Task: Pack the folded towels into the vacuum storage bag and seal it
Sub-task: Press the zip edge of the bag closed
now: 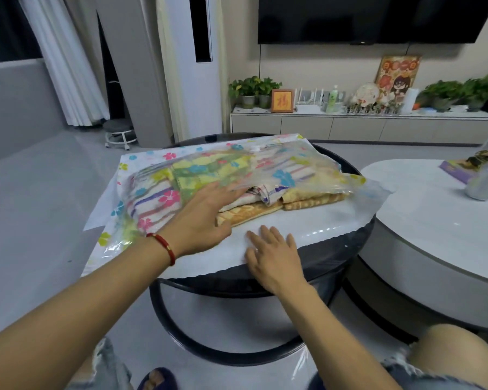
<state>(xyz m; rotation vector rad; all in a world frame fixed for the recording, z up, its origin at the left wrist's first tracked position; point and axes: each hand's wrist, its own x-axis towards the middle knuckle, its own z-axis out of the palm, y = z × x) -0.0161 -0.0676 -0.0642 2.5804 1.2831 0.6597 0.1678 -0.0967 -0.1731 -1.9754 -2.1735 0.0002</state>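
Fingers (261, 235) of right hand (271, 257) spread flat on bag (307, 218); left hand (200, 218) fingers extended, pressed against towels (251, 212).

Left hand (206, 218) flat, reaching into flowery bag (158, 175) at 10 o'clock, touching towels (254, 206). Right hand (273, 254) flat on bag's clear flap at 6 o'clock.

Both forearms are bare, with no sleeves in view. The left hand (202, 218) has a red cord bracelet (164, 246) with a small gold bead at its wrist. Frayed pale denim shorts (110, 367) cover the thighs, and a dark open-toed slipper (157, 378) shows below.
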